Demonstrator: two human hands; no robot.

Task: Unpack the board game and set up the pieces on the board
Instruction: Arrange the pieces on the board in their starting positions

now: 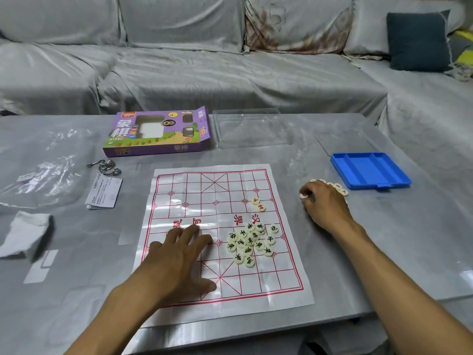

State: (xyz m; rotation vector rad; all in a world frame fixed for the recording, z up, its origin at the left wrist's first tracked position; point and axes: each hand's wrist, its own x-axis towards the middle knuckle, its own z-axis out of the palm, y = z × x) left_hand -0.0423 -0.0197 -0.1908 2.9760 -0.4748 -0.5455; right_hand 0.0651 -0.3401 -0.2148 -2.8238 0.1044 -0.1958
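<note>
A white paper xiangqi board (220, 298) with red grid lines lies flat on the grey table. My left hand (179, 257) presses flat on its near left part, fingers straight. Several cream discs with black characters (252, 243) sit heaped right of the board's middle. Two discs with red characters (258, 204) lie further up the board. My right hand (323, 203) is off the board to the right, fingers curled round a cluster of red-character discs (339, 187) on the table; one disc shows at its fingertips.
An empty blue plastic tray (369, 170) lies right of my right hand. The purple game box (158, 133) and a clear plastic lid (249, 128) sit at the back. Metal wire puzzles (106, 167), a leaflet (103, 192), plastic wrap and a white tissue (24, 234) lie left.
</note>
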